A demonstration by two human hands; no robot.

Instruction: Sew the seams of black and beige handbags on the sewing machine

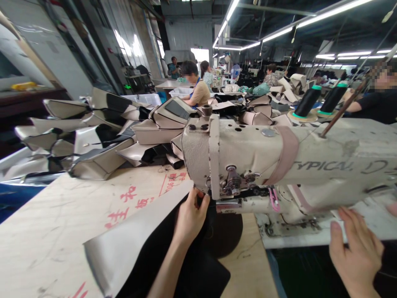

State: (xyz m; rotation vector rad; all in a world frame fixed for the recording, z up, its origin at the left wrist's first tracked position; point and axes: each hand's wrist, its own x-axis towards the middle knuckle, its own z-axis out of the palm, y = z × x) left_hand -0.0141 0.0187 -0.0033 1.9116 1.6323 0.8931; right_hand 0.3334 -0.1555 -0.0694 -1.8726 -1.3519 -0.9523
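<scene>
My left hand (192, 211) is at the needle end of a cream sewing machine (245, 149), thumb and fingers pinched together. What lies between the fingertips is too small to make out. Beneath that hand and forearm, a beige and black sheet piece (133, 227) runs up to the machine, its lower part hanging toward me. My right hand (356, 248) is at the machine's base on the right, fingers stretched out, with nothing visible in it. A pink loop (273, 198) hangs under the machine's arm.
Sewn beige and black pieces (102, 153) lie piled behind the wooden tabletop (46, 223). Two black thread cones (307, 101) stand behind the machine. A metal rod (344, 107) rises from its top. Other people work farther back, one in a tan shirt (200, 93), another at right.
</scene>
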